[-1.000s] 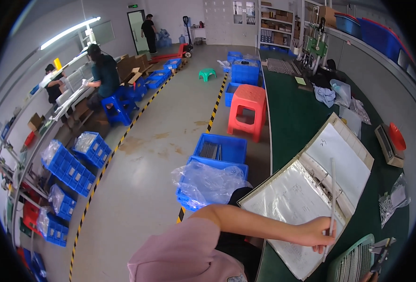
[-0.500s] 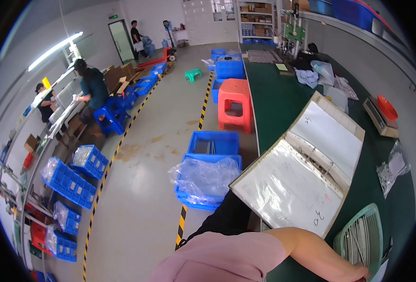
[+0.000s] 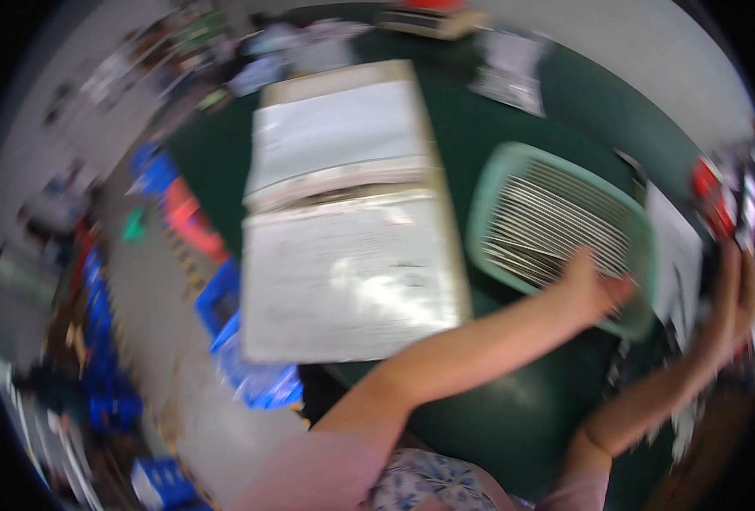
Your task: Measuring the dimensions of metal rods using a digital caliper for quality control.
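My left hand (image 3: 595, 285) is over the near side of a pale green plastic basket (image 3: 501, 170), thumb apart from the fingers. Several thin metal strips or rods (image 3: 556, 217) lie in rows inside it. Nothing shows in that hand, though its fingertips are blurred. My right hand (image 3: 740, 289) reaches up at the far right, beside a red-and-white object (image 3: 714, 198) and a dark slab-shaped thing with a bright face (image 3: 747, 209). Motion smears its fingers, so its hold is unclear. Left of the basket lies an open ring binder (image 3: 352, 281) with pages in clear sleeves.
White paper (image 3: 671, 247) lies right of the basket on the green tabletop (image 3: 488, 409). Behind are a clear bag (image 3: 511, 72) and a scale (image 3: 433, 21) with a red pan. Blue crates (image 3: 220, 298) and a red stool (image 3: 194, 221) stand on the floor to the left.
The view has swung right, bringing the basket and binder toward the middle. My right arm has come into view. My left hand now shows over the basket's near side, away from the lower edge.
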{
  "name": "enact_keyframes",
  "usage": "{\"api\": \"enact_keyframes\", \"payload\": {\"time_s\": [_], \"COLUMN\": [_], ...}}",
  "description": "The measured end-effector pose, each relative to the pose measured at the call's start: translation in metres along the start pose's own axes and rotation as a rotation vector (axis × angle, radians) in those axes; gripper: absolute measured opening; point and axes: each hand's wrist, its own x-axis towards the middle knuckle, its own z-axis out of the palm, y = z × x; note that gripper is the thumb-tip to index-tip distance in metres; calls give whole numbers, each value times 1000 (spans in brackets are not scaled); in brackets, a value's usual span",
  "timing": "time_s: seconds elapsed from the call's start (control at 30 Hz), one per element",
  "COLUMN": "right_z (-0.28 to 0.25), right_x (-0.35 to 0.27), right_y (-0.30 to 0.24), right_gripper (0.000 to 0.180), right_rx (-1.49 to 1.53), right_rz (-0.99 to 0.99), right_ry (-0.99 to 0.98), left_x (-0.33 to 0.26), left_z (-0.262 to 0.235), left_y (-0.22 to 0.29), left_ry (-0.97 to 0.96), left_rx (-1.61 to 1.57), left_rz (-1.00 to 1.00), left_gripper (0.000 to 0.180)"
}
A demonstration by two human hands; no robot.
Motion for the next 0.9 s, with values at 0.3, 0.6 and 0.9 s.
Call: {"api": "enact_keyframes", "payload": {"time_s": [0.3, 0.6, 0.9], "right_z": [-8, -14, 13], "right_x": [-9, 1, 2], "right_y": [-19, -16, -10], "right_gripper": [32, 22, 26], "right_rx": [104, 152, 84], "right_rz": [19, -17, 42], "right_ry": [77, 92, -7], "left_x": [-28, 40, 60], "left_z": [10, 19, 10], "left_y": [33, 92, 129], "left_ry": [-277, -186, -68], "left_rx": [903, 2907, 3024], "left_rz": [73, 1435, 1614], "left_gripper": [30, 12, 6]}}
